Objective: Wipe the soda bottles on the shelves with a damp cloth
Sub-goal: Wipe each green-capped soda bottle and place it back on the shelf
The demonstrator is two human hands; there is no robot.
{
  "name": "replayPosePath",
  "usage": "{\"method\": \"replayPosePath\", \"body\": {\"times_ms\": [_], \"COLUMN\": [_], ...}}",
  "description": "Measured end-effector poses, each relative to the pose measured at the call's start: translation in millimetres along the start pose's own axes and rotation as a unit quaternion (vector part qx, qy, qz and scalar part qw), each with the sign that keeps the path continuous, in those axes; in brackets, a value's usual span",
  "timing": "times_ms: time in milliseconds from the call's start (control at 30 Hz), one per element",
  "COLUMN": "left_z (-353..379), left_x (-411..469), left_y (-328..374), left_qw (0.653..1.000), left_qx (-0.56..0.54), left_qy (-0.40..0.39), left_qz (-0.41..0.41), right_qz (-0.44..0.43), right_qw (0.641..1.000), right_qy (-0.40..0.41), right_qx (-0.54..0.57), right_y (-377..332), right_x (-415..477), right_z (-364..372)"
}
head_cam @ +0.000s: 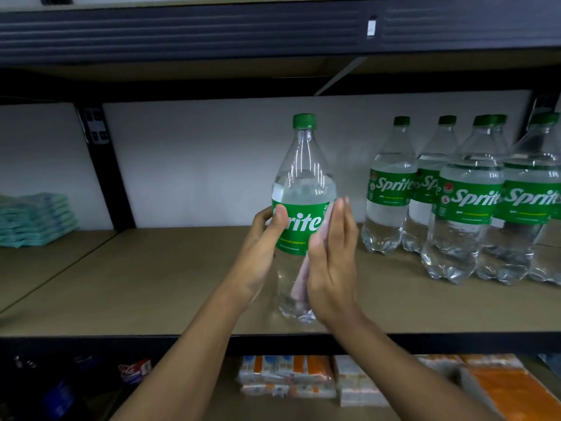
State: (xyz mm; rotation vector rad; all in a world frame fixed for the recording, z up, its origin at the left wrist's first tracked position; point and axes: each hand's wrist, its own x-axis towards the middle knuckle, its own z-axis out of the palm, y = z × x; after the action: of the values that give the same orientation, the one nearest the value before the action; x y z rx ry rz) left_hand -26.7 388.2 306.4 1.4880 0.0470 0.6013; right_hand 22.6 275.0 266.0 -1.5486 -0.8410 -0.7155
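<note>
Sprite bottle [303, 165] front and centre in the head view, green cap up, standing upright near the front edge of the shelf board [151, 284] and well apart from the rest of the stock. That gap looks deliberate: it gives both hands room to work around 1 bottle.

Left hand [264, 247] grips the label, thumb across the front and fingers curled round the back. It reads as the steadying hand, stopping the bottle from tipping or turning.

Right hand [332, 268] is flat, fingers straight and together, pressing a pale pinkish cloth [299, 284] against the bottle's right side, from the label down toward the base. A flat palm spreads the cloth over more plastic per pass.

To the right, the other Sprite bottles [467, 202] stand bunched together at the back. I can't tell whether they have been wiped.

Teal packs [33, 217] sit stacked in the next bay to the left, and orange packs [501, 387] lie on the shelf below.
</note>
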Motion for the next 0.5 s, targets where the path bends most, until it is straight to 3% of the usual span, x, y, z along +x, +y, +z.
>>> {"method": "replayPosePath", "body": {"times_ms": [233,367,500], "left_z": [0,3,8], "left_x": [-2,-3,-7], "left_y": [6,9,19], "left_qw": [0.999,0.999,0.992], "left_qx": [0.005,0.036,0.124], "left_qy": [-0.029,-0.020,0.016], "left_qz": [-0.034,-0.029,-0.027], "right_qz": [-0.010,-0.029,0.011], "right_qw": [0.999,0.997,0.999], "right_qy": [0.052,0.070,0.042], "right_qx": [0.015,-0.013,0.002], "right_y": [-40,-22,4], "right_x": [77,34,-22], "right_z": [-5,5,9]}}
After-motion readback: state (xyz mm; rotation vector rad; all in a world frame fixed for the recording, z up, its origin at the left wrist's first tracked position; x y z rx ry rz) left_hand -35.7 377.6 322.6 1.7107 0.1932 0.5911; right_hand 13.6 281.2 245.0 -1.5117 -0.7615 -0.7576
